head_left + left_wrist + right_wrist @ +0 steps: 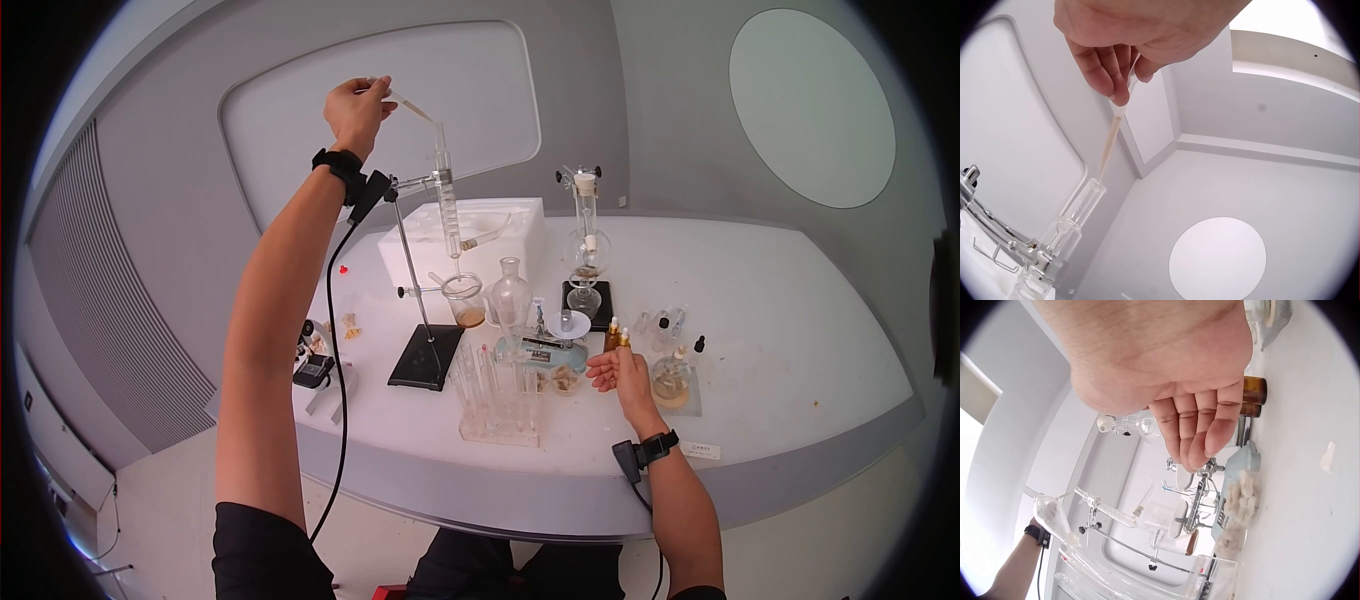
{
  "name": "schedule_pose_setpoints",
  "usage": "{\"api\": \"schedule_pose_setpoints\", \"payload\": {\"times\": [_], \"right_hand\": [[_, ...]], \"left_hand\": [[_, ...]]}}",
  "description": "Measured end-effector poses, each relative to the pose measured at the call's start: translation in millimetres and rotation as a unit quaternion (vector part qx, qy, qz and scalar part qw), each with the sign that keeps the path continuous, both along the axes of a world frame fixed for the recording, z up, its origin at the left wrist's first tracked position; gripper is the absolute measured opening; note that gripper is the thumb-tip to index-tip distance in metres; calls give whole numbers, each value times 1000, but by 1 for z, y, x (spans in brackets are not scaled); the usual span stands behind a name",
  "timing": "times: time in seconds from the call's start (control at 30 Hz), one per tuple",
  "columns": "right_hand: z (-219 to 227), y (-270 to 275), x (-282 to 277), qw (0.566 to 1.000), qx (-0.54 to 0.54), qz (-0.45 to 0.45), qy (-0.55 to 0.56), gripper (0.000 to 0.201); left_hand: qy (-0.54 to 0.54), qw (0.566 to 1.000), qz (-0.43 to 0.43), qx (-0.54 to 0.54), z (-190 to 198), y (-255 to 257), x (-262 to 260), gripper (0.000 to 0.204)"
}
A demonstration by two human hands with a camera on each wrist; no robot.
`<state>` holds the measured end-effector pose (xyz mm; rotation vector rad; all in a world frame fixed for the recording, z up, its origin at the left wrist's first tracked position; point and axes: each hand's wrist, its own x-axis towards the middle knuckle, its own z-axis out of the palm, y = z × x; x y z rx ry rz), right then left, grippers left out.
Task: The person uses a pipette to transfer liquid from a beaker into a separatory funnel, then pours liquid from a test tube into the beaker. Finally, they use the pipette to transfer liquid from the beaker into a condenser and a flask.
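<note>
High on the left, my left hand (pixel 357 112) pinches a plastic dropper (pixel 1111 139) that holds pale brown liquid. Its tip points down into the open top of a glass condenser tube (pixel 1088 201), at the rim. A clamp (pixel 412 184) on a metal stand (pixel 405 250) grips this upright condenser (pixel 449 210). Below its lower end stands a glass beaker (pixel 463 293) with brown liquid at the bottom. My right hand (pixel 622 378) hovers low over the table, fingers relaxed and holding nothing. Nearest to it are brown dropper bottles (pixel 613 337) and a dish of pale pieces (pixel 566 378).
A test tube rack (pixel 498 428) stands at the front, beside a blue-based balance (pixel 540 352). A pear-shaped glass funnel (pixel 509 295) and white foam box (pixel 520 225) are behind. To the right are a glassware setup (pixel 586 245) and a flask (pixel 672 378); a microscope (pixel 318 365) stands left.
</note>
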<state>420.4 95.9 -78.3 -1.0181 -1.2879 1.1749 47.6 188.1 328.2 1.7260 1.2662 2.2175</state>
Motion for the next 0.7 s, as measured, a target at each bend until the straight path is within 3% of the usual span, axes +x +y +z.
{"api": "schedule_pose_setpoints", "payload": {"times": [0.7], "right_hand": [[4, -3, -1, 1000, 3, -4, 8, 64]], "left_hand": [[2, 1000, 6, -4, 1, -2, 2, 27]]}}
